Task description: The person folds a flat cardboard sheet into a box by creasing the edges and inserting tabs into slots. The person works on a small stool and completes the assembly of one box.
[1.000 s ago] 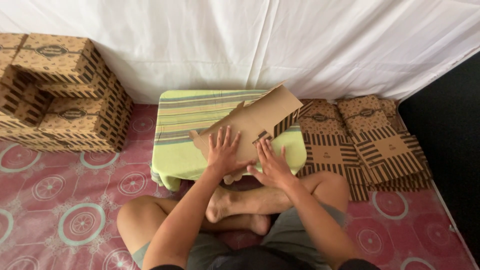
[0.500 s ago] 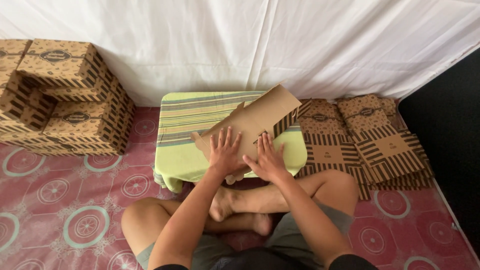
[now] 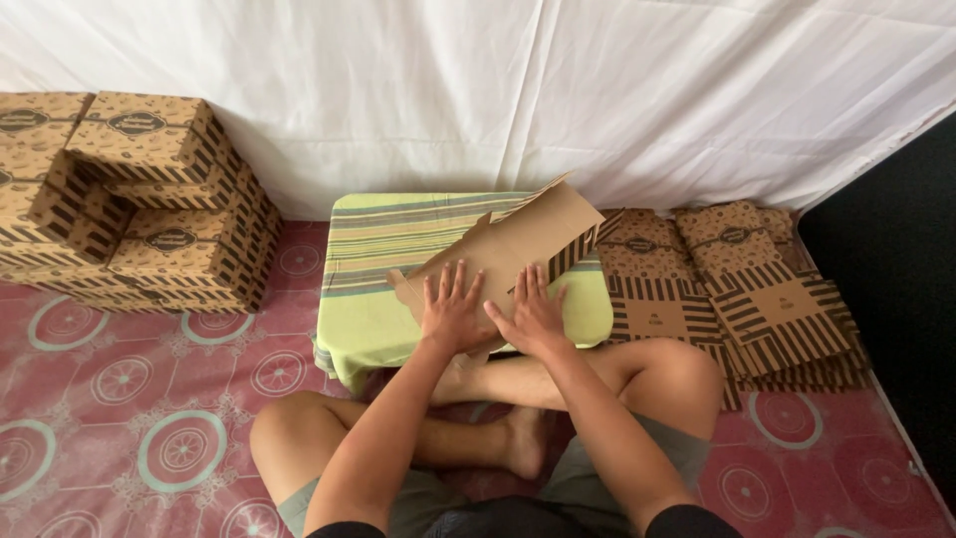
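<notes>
A flat brown cardboard box blank (image 3: 518, 239) with striped edges lies tilted on a low table covered by a green striped cloth (image 3: 388, 249). My left hand (image 3: 453, 309) presses flat on the blank's near left part, fingers spread. Beside it, almost touching, my right hand (image 3: 533, 314) presses palm down on the near right part. The far end of the blank lifts slightly off the cloth. I sit cross-legged on the floor with my knees under the table's front edge.
Several folded brown patterned boxes (image 3: 139, 199) are stacked at the left against the white cloth wall (image 3: 498, 90). A pile of flat box blanks (image 3: 727, 289) lies on the floor at the right. The floor mat (image 3: 129, 418) is pink with round patterns.
Both hands have slid closer together on the blank, and its far end has tipped up a little. The view has shifted slightly.
</notes>
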